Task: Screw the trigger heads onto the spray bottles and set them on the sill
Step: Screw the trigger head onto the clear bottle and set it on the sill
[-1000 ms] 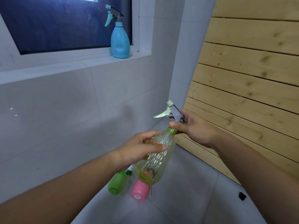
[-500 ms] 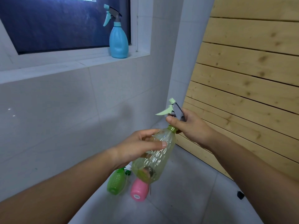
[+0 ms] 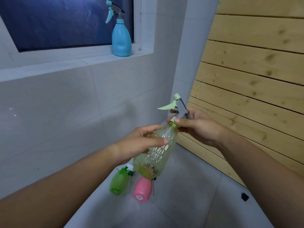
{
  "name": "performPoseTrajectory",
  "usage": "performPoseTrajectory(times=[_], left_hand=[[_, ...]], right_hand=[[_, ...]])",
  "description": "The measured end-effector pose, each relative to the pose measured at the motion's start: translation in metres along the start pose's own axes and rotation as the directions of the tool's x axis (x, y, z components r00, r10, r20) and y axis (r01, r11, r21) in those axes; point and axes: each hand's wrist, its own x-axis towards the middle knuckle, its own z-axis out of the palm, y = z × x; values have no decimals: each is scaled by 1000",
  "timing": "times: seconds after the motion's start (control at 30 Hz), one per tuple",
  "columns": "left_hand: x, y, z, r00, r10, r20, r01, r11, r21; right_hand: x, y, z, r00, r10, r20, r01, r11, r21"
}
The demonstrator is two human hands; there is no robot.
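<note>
My left hand is wrapped around the upper body of the clear yellow-green ribbed plastic spray bottle, thumb across the front and fingers curled behind it. The bottle is held in the air, tilted, with its neck pointing up and to the right. My right hand is closed on the grey trigger head with pale green lever and nozzle; thumb and forefinger pinch the green collar where the head meets the bottle neck. Both forearms extend in from the lower edge of the view.

Below my hands is a grey tiled floor. A green ribbed plastic spray bottle and a pink smooth plastic bottle lie on their sides on it, just beside each other, near the white tiled wall. A blue plastic spray bottle with grey and teal trigger head stands upright at the right end of the white sill, against the dark window. A wall of pale wooden planks runs along the right. A small black object lies on the floor near the planks; I cannot identify it.

The held bottle hides the neck of the pink bottle. Whether the head is fully threaded on cannot be determined.
</note>
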Motion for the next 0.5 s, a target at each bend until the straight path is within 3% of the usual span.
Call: performPoseTrajectory(times=[0.13,0.3,0.43,0.5], left_hand=[[-1,-2,3,999,0,38,0,1000,-10],[4,-2,0,1000,-1,-8,1,1000,-12],[4,-3,2,1000,10,-20,-10,1000,20],[3,-1,3,1000,20,-14,-20,1000,-7]], right_hand=[[1,8,6,995,-33,-98,7,968,-252],[1,2,-3,1000,18,0,-18,998,53],[1,6,6,992,-31,-120,14,990,-138],[0,4,10,991,-13,-136,1,996,-88]])
